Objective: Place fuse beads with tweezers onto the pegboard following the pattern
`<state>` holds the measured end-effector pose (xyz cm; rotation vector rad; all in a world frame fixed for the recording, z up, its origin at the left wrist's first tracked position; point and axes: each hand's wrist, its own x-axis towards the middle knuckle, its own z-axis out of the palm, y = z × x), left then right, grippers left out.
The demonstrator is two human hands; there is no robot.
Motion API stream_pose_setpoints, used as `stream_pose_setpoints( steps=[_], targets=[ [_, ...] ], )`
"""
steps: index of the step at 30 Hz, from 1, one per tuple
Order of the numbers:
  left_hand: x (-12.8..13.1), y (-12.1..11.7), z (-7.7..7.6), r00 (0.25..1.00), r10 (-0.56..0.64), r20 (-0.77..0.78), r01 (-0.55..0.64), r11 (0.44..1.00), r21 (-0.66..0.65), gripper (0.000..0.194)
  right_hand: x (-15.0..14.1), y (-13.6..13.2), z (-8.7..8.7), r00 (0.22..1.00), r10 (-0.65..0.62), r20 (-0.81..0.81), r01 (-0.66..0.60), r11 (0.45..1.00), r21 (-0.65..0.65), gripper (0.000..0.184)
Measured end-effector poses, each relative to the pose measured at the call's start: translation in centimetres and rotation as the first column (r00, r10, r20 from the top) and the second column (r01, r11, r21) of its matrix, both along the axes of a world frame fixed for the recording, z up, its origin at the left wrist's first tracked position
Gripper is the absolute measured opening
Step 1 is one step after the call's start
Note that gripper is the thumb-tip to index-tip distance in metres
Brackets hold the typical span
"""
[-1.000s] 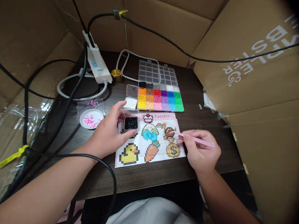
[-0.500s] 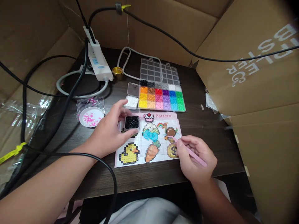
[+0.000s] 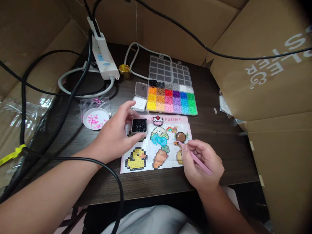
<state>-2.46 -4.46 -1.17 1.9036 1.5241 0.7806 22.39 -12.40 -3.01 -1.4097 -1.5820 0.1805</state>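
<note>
And here's the small square clear-plastic box of black beads (image 3: 139,125), lid tipped open at its far side, sitting over the upper L part of the white, pink-edged pattern sheet (image 3: 149,144). L hand (image 3: 117,133) has it, thumb at the near edge, other fingers round the L/far side, so grip's closed on the box. Over on the R side of the sheet, the slim pink tweezers (image 3: 204,168) are pinched btwn thumb + fingers of the R hand (image 3: 203,162), tip angled up-L, right by the brown round motif (image 3: 181,137). Can't tell if there's a bead in the tip, or if it touches the paper.

Sheet shows a yellow chick, a carrot, a cupcake etc. Just beyond the black-bead box, a second small clear box w/ white beads (image 3: 139,103), lid up. To its R, the big clear compartment case (image 3: 174,113), full of colours: black + grey at the far row, then orange, red, purple, blue, green, w/ its gridded lid (image 3: 170,70) laid back.

Out L, a white round dish (image 3: 106,116) w/ pink bits, resting partly on a grey studded mat (image 3: 84,104). Farther back, a gold-coloured cup (image 3: 124,71) near the white power strip (image 3: 108,68), all on a dark wood-grain tabletop (image 3: 207,123) w/ brown cardboard walls (image 3: 280,97) around.
</note>
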Motion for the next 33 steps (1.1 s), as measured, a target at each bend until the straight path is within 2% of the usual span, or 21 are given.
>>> stream_pose_setpoints(
  steps=[18, 25, 28, 33],
  targets=[
    [-0.1, 0.0, -0.1, 0.999, -0.005, -0.033, 0.005, 1.000, 0.010, 0.088, -0.1, 0.4, 0.1, 0.998, 0.028, 0.050, -0.031, 0.998, 0.046, 0.021],
    [0.0, -0.1, 0.0, 0.999, -0.012, -0.033, 0.012, 1.000, 0.009, 0.087, 0.1, 0.0, -0.4, 1.000, -0.003, -0.003, 0.003, 1.000, 0.028, 0.022],
    [0.0, -0.1, 0.1, 1.000, -0.011, -0.012, 0.011, 1.000, 0.004, 0.085, 0.0, 0.0, 0.3, 0.999, 0.008, -0.037, -0.006, 0.999, 0.054, 0.021],
    [0.0, -0.2, 0.1, 1.000, -0.015, 0.012, 0.016, 1.000, -0.006, 0.083, -2.4, 1.5, 3.4, 0.990, 0.068, -0.126, -0.056, 0.994, 0.098, 0.022]
  ],
)
